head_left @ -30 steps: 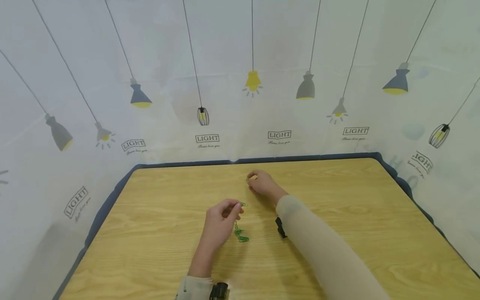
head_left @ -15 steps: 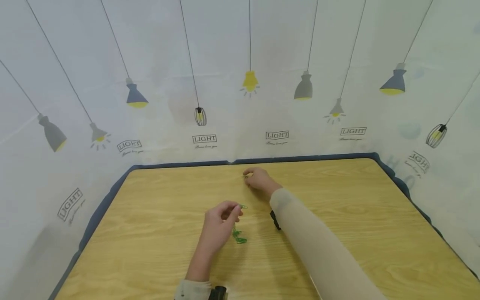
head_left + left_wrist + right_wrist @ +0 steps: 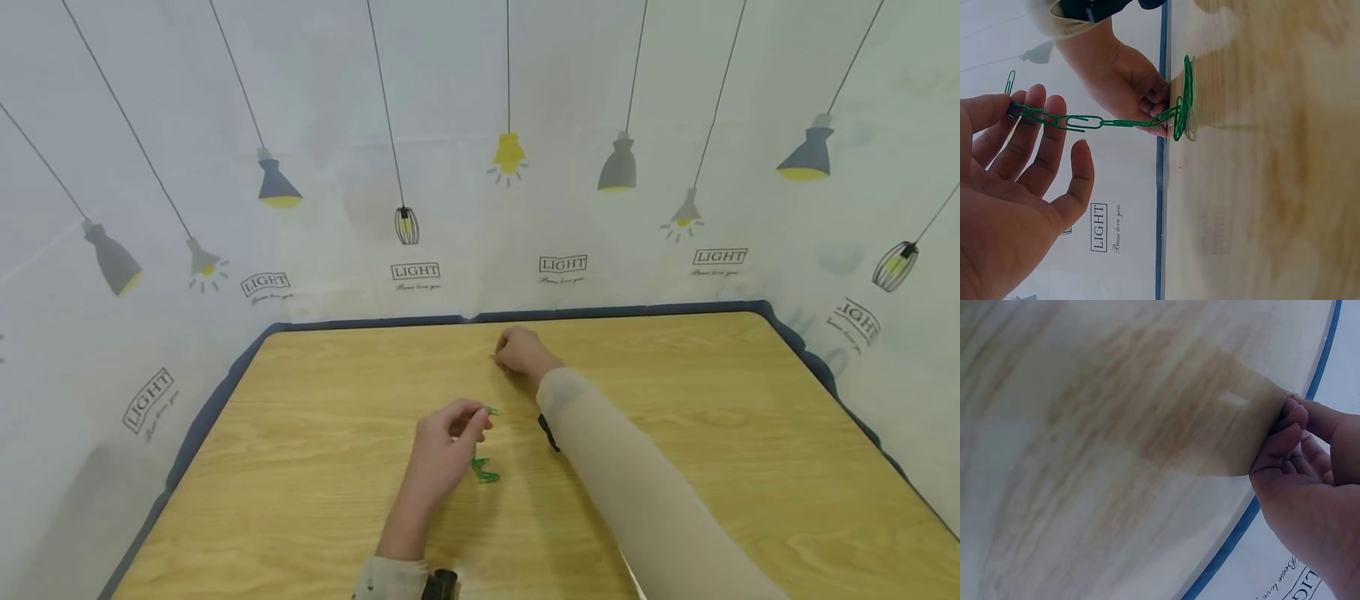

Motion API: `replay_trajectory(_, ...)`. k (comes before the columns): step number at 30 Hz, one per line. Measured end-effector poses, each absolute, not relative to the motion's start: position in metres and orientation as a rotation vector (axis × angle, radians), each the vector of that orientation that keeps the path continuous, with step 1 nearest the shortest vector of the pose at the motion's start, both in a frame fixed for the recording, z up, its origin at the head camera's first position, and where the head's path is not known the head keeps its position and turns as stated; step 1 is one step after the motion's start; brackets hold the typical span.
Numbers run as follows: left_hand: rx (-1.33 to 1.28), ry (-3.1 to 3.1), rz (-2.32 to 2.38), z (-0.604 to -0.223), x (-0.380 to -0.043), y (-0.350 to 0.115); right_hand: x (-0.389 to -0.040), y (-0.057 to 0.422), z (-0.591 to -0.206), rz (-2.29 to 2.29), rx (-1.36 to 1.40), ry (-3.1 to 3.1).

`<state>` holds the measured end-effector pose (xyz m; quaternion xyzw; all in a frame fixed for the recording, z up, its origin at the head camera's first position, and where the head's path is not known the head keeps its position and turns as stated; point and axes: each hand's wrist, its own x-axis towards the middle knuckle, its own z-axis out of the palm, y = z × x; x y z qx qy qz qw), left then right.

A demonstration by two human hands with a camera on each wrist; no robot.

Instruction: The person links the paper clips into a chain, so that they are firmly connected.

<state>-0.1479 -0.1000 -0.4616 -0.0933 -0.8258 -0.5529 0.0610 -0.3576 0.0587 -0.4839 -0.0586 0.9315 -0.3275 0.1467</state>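
A chain of green paper clips (image 3: 1085, 120) hangs from my left hand (image 3: 444, 442), which pinches its upper end between thumb and forefinger. One clip sticks out past these fingertips. The chain's lower links (image 3: 487, 477) lie bunched on the table. Farther off, my right hand (image 3: 523, 353) is low over the tabletop, its other fingers curled in. A tiny bit of what looks like a paper clip (image 3: 492, 357) shows at its thumb and fingertip. In the right wrist view, the right hand (image 3: 1310, 456) covers nearly all of that piece.
The wood-grain table (image 3: 315, 467) has a dark blue edging (image 3: 360, 328) along its back and sides. Behind it stands a pale wall covering (image 3: 450, 100) printed with hanging lamps. A black wrist camera (image 3: 440, 585) is strapped by my left cuff.
My right hand has drawn its fingers together at the far part of the table, and the small piece there is less visible. My left hand keeps its pinch on the chain, almost still.
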Motion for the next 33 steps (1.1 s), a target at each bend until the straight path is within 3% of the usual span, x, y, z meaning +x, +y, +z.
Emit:
replay_trajectory(19,-0.281,-2.504,-1.684,-0.459,-0.147,-0.101,-0.340,0.067,-0.481,-1.011,-0.291,2.567)
replay_trajectory(33,-0.270,-2.505,-1.687,-0.462,-0.148,-0.100,-0.317,0.083,-0.484,-1.331,-0.066,2.419)
